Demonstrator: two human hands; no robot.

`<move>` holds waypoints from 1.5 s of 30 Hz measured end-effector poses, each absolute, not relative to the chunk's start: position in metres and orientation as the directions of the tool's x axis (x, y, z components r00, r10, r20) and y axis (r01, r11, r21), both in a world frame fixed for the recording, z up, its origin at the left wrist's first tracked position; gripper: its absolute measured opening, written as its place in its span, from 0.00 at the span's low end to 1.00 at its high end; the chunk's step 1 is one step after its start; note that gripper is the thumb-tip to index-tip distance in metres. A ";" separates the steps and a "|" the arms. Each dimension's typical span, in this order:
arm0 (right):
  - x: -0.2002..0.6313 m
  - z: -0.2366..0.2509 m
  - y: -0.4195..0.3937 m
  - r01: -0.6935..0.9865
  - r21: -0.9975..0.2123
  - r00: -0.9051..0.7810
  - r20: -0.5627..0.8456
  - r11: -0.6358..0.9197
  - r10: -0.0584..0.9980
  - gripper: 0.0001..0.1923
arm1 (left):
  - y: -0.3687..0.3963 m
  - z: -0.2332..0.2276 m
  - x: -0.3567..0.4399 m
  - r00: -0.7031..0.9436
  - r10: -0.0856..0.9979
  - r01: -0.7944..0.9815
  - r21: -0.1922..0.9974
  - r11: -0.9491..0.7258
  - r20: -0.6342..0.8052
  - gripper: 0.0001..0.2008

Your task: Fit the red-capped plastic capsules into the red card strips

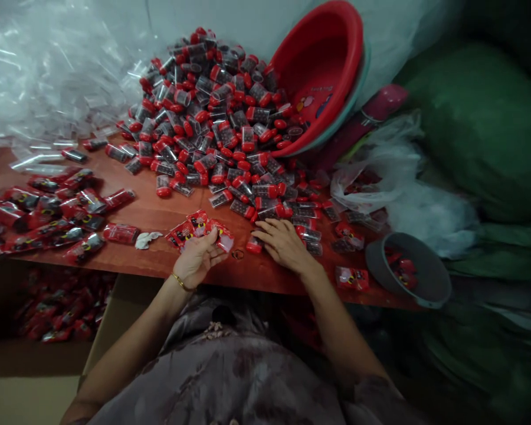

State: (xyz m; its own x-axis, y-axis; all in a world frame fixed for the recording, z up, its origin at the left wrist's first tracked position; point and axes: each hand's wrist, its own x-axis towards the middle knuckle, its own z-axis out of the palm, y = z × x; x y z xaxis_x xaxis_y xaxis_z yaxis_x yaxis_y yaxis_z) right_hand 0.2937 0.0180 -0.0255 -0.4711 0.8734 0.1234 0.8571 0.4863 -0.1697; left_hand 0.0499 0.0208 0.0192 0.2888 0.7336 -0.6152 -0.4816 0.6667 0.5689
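A: What do the hands have?

B: The left hand (pixel 197 258) sits at the near edge of the red-brown table (pixel 159 213), fingers curled around a small fan of red printed packets (pixel 200 229) — a gold bracelet (pixel 181 283) shows at the wrist. The right hand (pixel 284 242) lies palm down just to its right, fingers spread loosely over the near fringe of the heap; whether it grips one of the pieces under it I cannot tell. A loose red-capped tube (pixel 253 244) lies touching its fingertips.

A: And around them?

B: Far from the hands, a big heap of red-capped tubes (pixel 212 112) spills across the table out of a tipped red basin (pixel 321 71) that leans at the far right. To the left, a spread of bagged tubes (pixel 48 215) lies well apart from the left hand, with a small white scrap (pixel 147 238) between. Clear plastic bags (pixel 39 77) pile up at far left.

A: Anything crowding the right side?

B: A grey bowl (pixel 425 283) with a few red pieces in it sits at the near right corner, a single packet (pixel 352 277) just beside it, and crumpled white plastic (pixel 393 177) behind — green sacks (pixel 482 124) beyond that. Below the table at left, an open carton (pixel 115 319) holds more red packets
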 end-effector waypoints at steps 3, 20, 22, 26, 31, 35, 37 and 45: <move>0.286 -0.034 0.010 0.827 -0.290 -0.439 0.203 0.481 0.876 0.11 | 0.019 0.017 0.050 0.295 0.726 -0.470 0.567 0.676 -0.621 0.16; 0.230 0.006 -0.034 0.406 -0.912 -0.161 -0.015 0.053 0.987 0.10 | 0.015 0.009 0.055 0.200 0.838 -0.332 0.770 0.545 -0.507 0.20; 0.226 0.004 -0.034 0.352 -0.936 -0.134 -0.067 -0.016 0.989 0.10 | 0.015 0.008 0.055 0.188 0.857 -0.332 0.790 0.516 -0.480 0.20; 0.218 -0.003 -0.037 0.293 -0.953 -0.071 -0.099 -0.074 0.993 0.11 | 0.014 0.007 0.059 0.173 0.892 -0.360 0.816 0.452 -0.418 0.20; 0.213 -0.014 -0.040 0.287 -0.957 0.066 -0.020 -0.038 0.998 0.14 | 0.012 0.003 0.066 0.158 0.891 -0.402 0.797 0.451 -0.425 0.19; 0.207 -0.020 -0.037 0.218 -0.974 0.038 -0.045 -0.052 0.998 0.16 | 0.009 -0.002 0.069 0.168 0.882 -0.463 0.755 0.464 -0.440 0.19; 0.202 -0.021 -0.035 0.189 -0.979 0.075 -0.056 -0.069 0.996 0.17 | 0.008 -0.004 0.069 0.189 0.879 -0.462 0.749 0.474 -0.439 0.19; 0.189 -0.023 -0.025 0.177 -0.982 -0.057 -0.071 -0.060 0.996 0.17 | 0.013 -0.004 0.067 0.160 0.876 -0.490 0.733 0.471 -0.455 0.19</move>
State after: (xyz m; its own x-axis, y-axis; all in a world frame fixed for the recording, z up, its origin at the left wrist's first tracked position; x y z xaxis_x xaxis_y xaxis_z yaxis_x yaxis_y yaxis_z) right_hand 0.1885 -0.0254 -0.0230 -0.0570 0.9958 -0.0711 0.1775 -0.0600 -0.9823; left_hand 0.0671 0.0128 -0.0042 0.1605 0.8759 -0.4550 -0.4905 0.4708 0.7334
